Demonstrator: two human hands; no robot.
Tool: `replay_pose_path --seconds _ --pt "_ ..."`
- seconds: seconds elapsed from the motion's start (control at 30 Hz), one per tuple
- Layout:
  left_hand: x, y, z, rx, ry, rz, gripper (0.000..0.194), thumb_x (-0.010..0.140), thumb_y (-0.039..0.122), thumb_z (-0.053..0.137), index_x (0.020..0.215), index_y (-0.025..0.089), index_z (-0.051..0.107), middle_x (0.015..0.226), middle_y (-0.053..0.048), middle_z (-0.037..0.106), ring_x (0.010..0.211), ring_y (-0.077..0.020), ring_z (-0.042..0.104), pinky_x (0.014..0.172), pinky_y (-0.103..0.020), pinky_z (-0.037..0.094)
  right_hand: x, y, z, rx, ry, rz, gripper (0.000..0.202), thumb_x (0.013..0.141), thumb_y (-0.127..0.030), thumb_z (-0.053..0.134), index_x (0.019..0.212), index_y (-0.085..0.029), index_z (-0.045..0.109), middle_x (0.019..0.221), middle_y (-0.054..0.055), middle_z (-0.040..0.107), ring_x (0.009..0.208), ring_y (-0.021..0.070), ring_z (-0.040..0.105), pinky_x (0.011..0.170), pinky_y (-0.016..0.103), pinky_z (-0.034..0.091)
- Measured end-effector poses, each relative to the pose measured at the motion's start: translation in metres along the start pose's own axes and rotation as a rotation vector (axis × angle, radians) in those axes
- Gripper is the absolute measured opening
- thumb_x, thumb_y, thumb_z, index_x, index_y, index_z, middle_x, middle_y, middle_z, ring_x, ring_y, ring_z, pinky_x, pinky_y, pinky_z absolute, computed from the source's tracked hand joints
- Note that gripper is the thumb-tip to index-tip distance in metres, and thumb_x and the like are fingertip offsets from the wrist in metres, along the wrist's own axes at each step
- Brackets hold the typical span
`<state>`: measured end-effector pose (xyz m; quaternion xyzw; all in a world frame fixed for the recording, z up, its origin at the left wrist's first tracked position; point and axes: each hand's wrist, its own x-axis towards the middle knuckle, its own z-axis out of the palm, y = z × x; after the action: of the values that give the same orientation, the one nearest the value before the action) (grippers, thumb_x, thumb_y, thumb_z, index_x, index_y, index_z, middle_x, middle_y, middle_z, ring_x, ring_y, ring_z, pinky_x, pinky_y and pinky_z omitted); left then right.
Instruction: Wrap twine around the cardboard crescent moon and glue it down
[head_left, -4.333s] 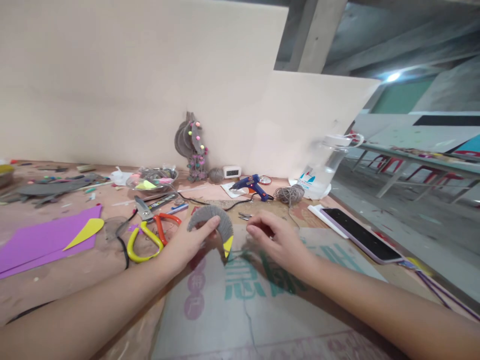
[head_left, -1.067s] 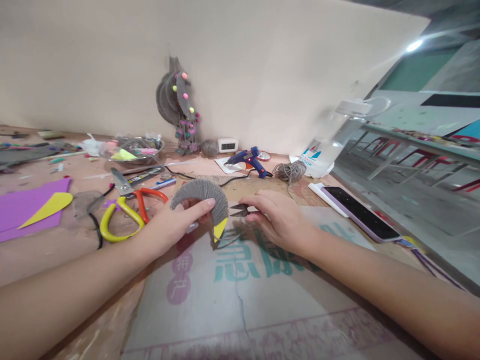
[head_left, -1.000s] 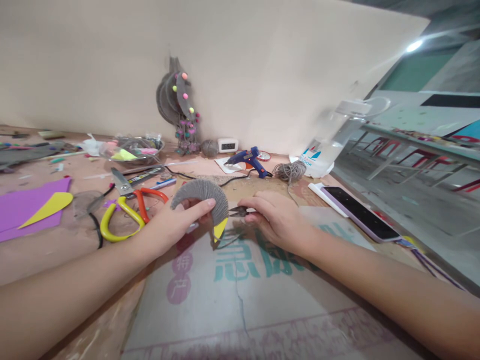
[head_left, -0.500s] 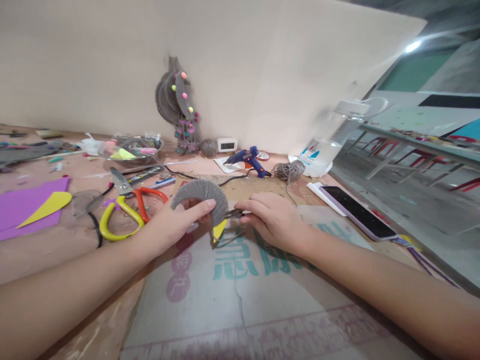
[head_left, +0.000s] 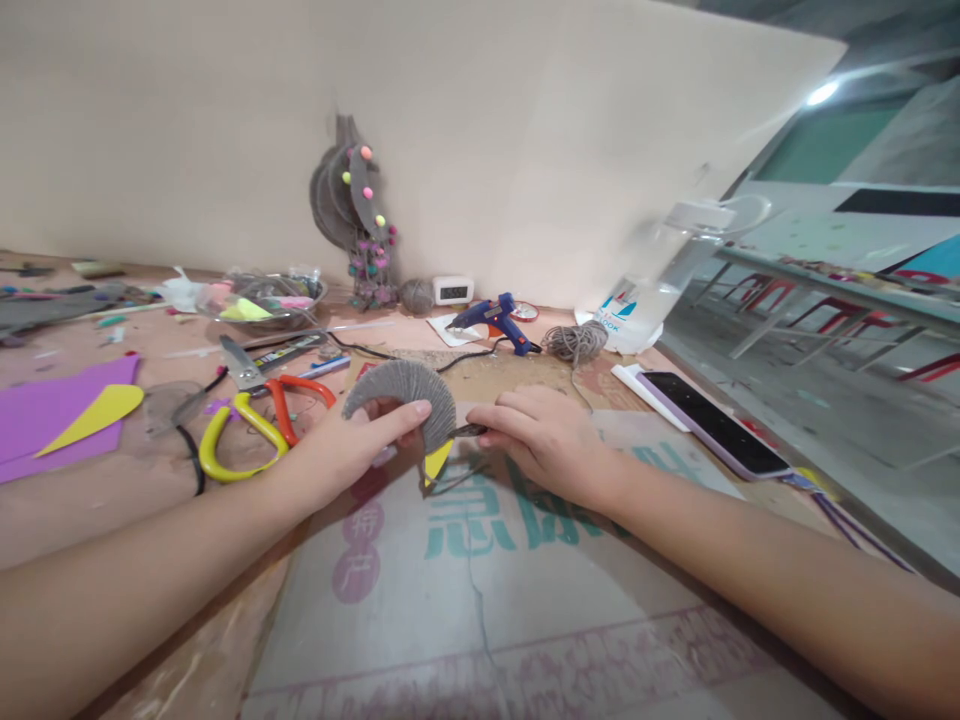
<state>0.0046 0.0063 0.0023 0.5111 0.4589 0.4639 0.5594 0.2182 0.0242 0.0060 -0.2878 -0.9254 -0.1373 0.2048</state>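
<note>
My left hand (head_left: 375, 432) grips a crescent shape (head_left: 412, 385) wound with grey yarn, the thumb lying across its front. At the lower tip of the crescent an unwrapped yellow end (head_left: 437, 461) shows. My right hand (head_left: 541, 440) is closed to the right of it, pinching a small bundle of grey yarn (head_left: 470, 430) whose far part is hidden by the fingers. A slack yarn strand (head_left: 459, 484) hangs in a loop below the yellow tip. Both hands are above a printed cardboard sheet (head_left: 420, 640).
Scissors (head_left: 247, 440) with yellow and orange handles lie left of my hands. Behind stand a blue glue gun (head_left: 491, 318), a yarn ball (head_left: 576, 343) and a bottle (head_left: 667, 270). A phone (head_left: 716, 425) lies right; purple sheets (head_left: 67, 410) lie far left.
My right hand's fingers have closed further over the yarn bundle, so less of it shows. My left hand and the crescent have hardly moved.
</note>
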Motion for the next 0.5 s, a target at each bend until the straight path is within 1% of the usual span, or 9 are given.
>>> replay_pose_path --seconds 0.1,0.2,0.27,0.37,0.43,0.5 --pt "0.0 -0.001 0.0 -0.026 0.043 -0.018 0.02 0.065 0.035 0.068 0.06 0.018 0.058 0.059 0.002 0.056 0.058 -0.0125 0.052 0.061 -0.025 0.043 0.0 0.0 -0.002 0.139 0.045 0.085 0.029 0.092 -0.034 0.038 0.103 -0.017 0.059 0.078 0.006 0.061 0.071 0.0164 0.054 0.064 0.027 0.038" --pt "0.0 -0.001 0.001 -0.043 0.087 -0.023 0.022 0.062 0.035 0.07 0.059 0.018 0.057 0.058 0.003 0.056 0.058 -0.0122 0.052 0.062 -0.026 0.044 0.0 0.007 -0.002 0.289 0.12 0.236 0.029 0.091 -0.031 0.039 0.113 -0.017 0.052 0.087 0.007 0.061 0.077 0.0162 0.055 0.068 0.027 0.042" --pt "-0.001 0.0 0.001 -0.035 0.089 -0.02 0.022 0.063 0.035 0.07 0.059 0.017 0.057 0.058 0.003 0.056 0.058 -0.0122 0.052 0.063 -0.026 0.044 0.0 0.014 0.001 0.304 0.13 0.324 0.029 0.091 -0.028 0.04 0.115 -0.018 0.051 0.091 0.007 0.059 0.08 0.0165 0.055 0.071 0.028 0.043" --pt "-0.001 0.002 0.002 -0.026 0.078 -0.029 0.022 0.064 0.034 0.069 0.058 0.017 0.057 0.058 0.003 0.056 0.058 -0.0118 0.052 0.061 -0.025 0.044 -0.001 0.024 0.011 0.237 0.024 0.377 0.028 0.09 -0.025 0.043 0.114 -0.019 0.055 0.093 0.008 0.058 0.083 0.0181 0.055 0.074 0.03 0.044" --pt "-0.001 0.003 0.001 -0.035 0.07 -0.041 0.02 0.063 0.033 0.07 0.059 0.017 0.058 0.058 0.003 0.056 0.056 -0.0112 0.051 0.06 -0.025 0.044 -0.002 0.028 0.017 0.213 -0.052 0.37 0.029 0.089 -0.023 0.044 0.115 -0.019 0.057 0.093 0.008 0.058 0.084 0.0187 0.056 0.076 0.032 0.045" --pt "-0.001 0.004 0.001 -0.052 0.07 -0.046 0.019 0.063 0.032 0.071 0.06 0.018 0.059 0.058 0.004 0.056 0.056 -0.0111 0.051 0.06 -0.025 0.044 -0.002 0.03 0.018 0.204 -0.084 0.347 0.031 0.087 -0.023 0.047 0.116 -0.018 0.056 0.097 0.01 0.059 0.089 0.0199 0.056 0.08 0.034 0.045"
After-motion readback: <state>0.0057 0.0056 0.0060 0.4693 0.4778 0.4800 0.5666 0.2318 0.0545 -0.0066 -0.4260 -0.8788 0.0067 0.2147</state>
